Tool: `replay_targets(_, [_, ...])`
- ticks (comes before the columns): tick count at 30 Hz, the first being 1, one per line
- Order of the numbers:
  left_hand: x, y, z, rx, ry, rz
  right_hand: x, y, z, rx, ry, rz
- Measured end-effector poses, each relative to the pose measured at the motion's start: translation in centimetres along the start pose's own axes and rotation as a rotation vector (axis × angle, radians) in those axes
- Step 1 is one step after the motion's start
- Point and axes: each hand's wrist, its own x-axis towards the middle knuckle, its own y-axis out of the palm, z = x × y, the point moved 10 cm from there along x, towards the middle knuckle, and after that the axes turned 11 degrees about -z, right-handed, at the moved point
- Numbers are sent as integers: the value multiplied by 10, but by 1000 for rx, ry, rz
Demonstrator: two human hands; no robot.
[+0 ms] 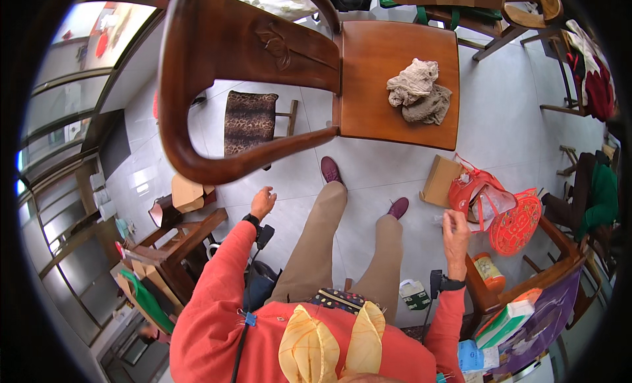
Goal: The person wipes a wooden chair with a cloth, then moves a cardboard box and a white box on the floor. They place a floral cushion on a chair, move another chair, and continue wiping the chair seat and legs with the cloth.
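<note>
My left hand [264, 203] is held in the air over the tiled floor, fingers loosely apart and holding nothing. Above it in the picture is the curved back of a dark wooden chair [197, 168]. Two crumpled rags, one cream [414, 81] and one grey-brown [429, 105], lie together on the chair's wooden seat [370, 82]. My right hand [456, 231] is raised beside a red bag [481, 188] with clear plastic inside. Its fingers are bent close together; whether something small is between them cannot be made out. Both wrists wear black straps with small devices.
A leopard-print stool [251, 121] stands behind the chair back. An open cardboard box [439, 180] and a round red embroidered cushion [516, 222] flank the bag. Wooden furniture [187, 249] stands at my left. Another person in a green top [600, 198] is at the far right.
</note>
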Motion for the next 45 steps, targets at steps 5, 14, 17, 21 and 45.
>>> replay_targets(5, [97, 8, -35, 409, 420, -11, 3, 68, -2, -36, 84, 28])
replay_targets(14, [221, 123, 7, 1414, 985, 41, 125, 109, 16, -154, -291, -232])
replay_targets(17, [234, 130, 50, 1675, 800, 252, 185, 126, 23, -220, -469, -265])
replay_targets(21, [234, 122, 58, 1811, 734, 277, 233, 166, 26, -266, -671, -161])
replay_targets(45, [77, 214, -210, 451, 1161, 538, 243, 199, 4, -359, -923, -185])
